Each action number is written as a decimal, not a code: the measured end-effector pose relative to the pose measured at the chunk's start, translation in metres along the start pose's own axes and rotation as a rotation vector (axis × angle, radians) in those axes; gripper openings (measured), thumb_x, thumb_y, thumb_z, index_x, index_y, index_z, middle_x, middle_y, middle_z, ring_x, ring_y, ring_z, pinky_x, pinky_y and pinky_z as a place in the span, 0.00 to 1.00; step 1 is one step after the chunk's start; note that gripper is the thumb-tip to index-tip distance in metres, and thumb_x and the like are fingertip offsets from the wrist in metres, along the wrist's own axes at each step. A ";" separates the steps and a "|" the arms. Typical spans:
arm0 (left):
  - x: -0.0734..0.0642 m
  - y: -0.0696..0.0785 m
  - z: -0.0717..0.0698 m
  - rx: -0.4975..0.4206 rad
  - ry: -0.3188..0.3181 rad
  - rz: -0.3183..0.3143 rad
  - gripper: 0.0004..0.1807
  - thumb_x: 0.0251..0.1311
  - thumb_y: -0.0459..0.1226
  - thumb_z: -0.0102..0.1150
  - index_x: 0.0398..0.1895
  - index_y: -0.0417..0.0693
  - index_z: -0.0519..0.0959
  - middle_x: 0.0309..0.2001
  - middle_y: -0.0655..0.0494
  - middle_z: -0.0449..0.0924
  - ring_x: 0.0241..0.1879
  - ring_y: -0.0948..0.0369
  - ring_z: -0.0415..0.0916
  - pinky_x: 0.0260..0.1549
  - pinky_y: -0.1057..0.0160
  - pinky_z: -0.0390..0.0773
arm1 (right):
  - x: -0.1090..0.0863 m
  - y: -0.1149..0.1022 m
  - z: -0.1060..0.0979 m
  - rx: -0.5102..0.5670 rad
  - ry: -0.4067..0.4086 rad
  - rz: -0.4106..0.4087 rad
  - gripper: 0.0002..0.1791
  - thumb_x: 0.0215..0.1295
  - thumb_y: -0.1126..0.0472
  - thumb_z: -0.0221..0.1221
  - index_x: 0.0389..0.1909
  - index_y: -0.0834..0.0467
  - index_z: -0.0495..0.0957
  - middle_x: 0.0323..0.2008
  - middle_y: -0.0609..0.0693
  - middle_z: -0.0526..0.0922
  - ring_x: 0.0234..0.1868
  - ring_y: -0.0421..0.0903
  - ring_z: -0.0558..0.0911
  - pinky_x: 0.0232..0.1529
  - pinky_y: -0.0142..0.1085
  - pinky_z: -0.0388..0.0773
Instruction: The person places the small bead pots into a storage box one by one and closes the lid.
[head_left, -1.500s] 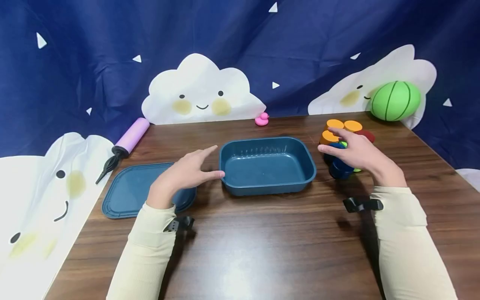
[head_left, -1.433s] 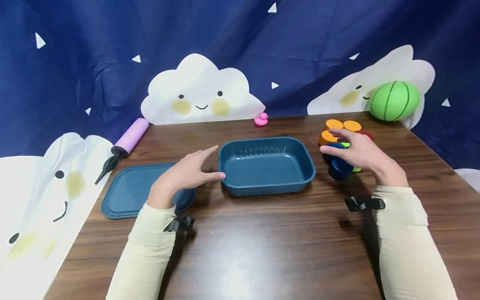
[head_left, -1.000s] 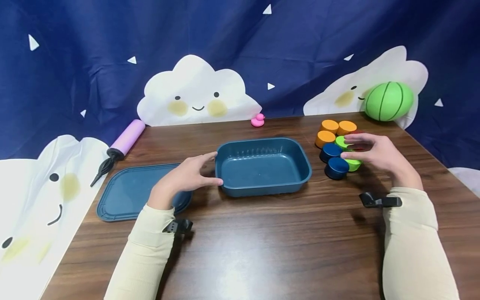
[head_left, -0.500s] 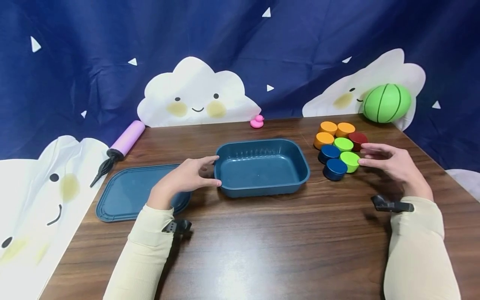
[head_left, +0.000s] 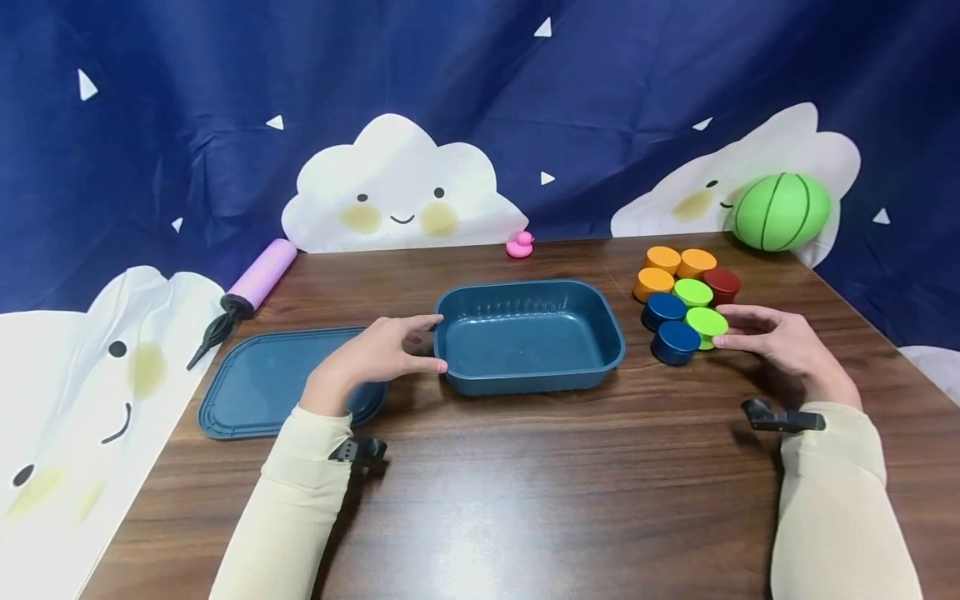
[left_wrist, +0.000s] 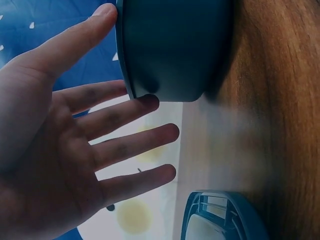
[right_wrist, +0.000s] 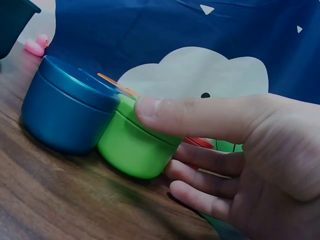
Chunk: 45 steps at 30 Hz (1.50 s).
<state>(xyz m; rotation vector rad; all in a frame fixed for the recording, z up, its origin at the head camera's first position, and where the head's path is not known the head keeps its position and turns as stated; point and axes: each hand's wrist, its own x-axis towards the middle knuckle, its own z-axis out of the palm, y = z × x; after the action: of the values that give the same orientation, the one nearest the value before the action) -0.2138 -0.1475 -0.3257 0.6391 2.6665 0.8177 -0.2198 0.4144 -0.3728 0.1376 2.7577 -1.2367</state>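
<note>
My left hand [head_left: 375,354] touches the left end of an open dark-blue rectangular plastic tub [head_left: 528,385]; thumb and fingertips meet its rim, fingers fairly straight and spread in the left wrist view. Its matching flat lid [head_left: 258,379] lies left, partly behind that hand. At the right, my right hand [head_left: 787,346] holds the near green lidded jar [head_left: 703,323] from its right side. Thumb on the front of the lid, fingers at the far side, as the right wrist view shows; the index finger is mostly hidden there. The jar stands on the table.
Against the held jar stand two blue jars [head_left: 677,343], another green jar [head_left: 693,292], a dark-red jar [head_left: 722,283] and three orange jars [head_left: 654,283]. A green ball [head_left: 782,212], a pink duck [head_left: 520,245] and a purple hand pump [head_left: 258,275] sit along the back.
My right hand has moved from above the jars rightward and down, uncovering them, then in to the near green jar. The left fingers have stayed at the tub's end, shifting slightly toward the viewer.
</note>
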 end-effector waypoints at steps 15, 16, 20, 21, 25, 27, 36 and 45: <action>0.000 0.000 0.000 -0.005 0.006 0.000 0.48 0.61 0.52 0.69 0.79 0.47 0.58 0.66 0.44 0.77 0.65 0.49 0.75 0.64 0.45 0.74 | 0.005 0.001 0.006 -0.014 0.001 -0.009 0.44 0.59 0.41 0.70 0.73 0.55 0.67 0.57 0.38 0.76 0.60 0.44 0.70 0.63 0.51 0.64; 0.000 -0.001 0.001 -0.004 0.007 0.000 0.48 0.61 0.52 0.69 0.79 0.47 0.58 0.66 0.44 0.77 0.65 0.49 0.75 0.64 0.45 0.74 | 0.005 0.001 0.006 -0.010 0.001 -0.004 0.45 0.59 0.40 0.70 0.73 0.55 0.67 0.62 0.44 0.74 0.63 0.49 0.67 0.65 0.56 0.61; 0.001 -0.002 0.001 -0.005 0.009 -0.001 0.48 0.60 0.53 0.70 0.79 0.47 0.59 0.65 0.45 0.77 0.65 0.50 0.75 0.64 0.46 0.74 | 0.006 0.001 0.009 0.004 0.006 0.002 0.45 0.60 0.40 0.69 0.73 0.57 0.66 0.70 0.59 0.66 0.68 0.59 0.60 0.68 0.64 0.56; 0.001 -0.002 0.001 0.000 0.008 0.004 0.48 0.60 0.53 0.69 0.79 0.47 0.59 0.65 0.44 0.77 0.65 0.50 0.75 0.64 0.45 0.74 | 0.006 0.001 0.009 0.002 0.013 0.002 0.45 0.60 0.40 0.69 0.73 0.57 0.66 0.70 0.59 0.66 0.68 0.59 0.60 0.67 0.63 0.56; 0.001 -0.003 0.001 -0.003 0.001 0.008 0.48 0.61 0.53 0.68 0.79 0.47 0.58 0.65 0.44 0.77 0.65 0.50 0.75 0.64 0.45 0.74 | 0.005 0.000 0.009 -0.017 0.047 0.003 0.45 0.59 0.38 0.69 0.72 0.57 0.68 0.69 0.60 0.67 0.67 0.58 0.61 0.66 0.61 0.57; 0.002 -0.003 0.002 -0.003 -0.001 0.010 0.48 0.61 0.54 0.68 0.79 0.47 0.58 0.66 0.45 0.77 0.66 0.50 0.75 0.64 0.46 0.74 | 0.004 -0.001 0.009 -0.024 0.058 0.005 0.45 0.59 0.37 0.69 0.71 0.57 0.69 0.70 0.64 0.65 0.67 0.59 0.61 0.66 0.60 0.57; 0.001 -0.005 0.000 -0.009 -0.009 0.014 0.48 0.62 0.53 0.67 0.79 0.47 0.57 0.68 0.44 0.75 0.66 0.50 0.75 0.64 0.46 0.74 | -0.004 -0.009 -0.001 -0.080 0.108 -0.007 0.44 0.59 0.35 0.67 0.70 0.55 0.70 0.60 0.44 0.73 0.63 0.53 0.64 0.60 0.51 0.63; 0.002 -0.003 0.003 -0.052 -0.021 0.017 0.47 0.63 0.51 0.67 0.80 0.46 0.55 0.68 0.43 0.74 0.66 0.50 0.75 0.65 0.46 0.73 | -0.015 -0.025 -0.014 -0.035 0.169 -0.025 0.43 0.57 0.38 0.70 0.70 0.52 0.72 0.39 0.14 0.73 0.48 0.31 0.68 0.42 0.25 0.67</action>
<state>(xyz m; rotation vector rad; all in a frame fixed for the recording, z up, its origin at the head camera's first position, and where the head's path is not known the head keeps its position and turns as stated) -0.2155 -0.1475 -0.3303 0.6548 2.6152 0.8771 -0.2095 0.4080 -0.3429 0.2136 2.9310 -1.2354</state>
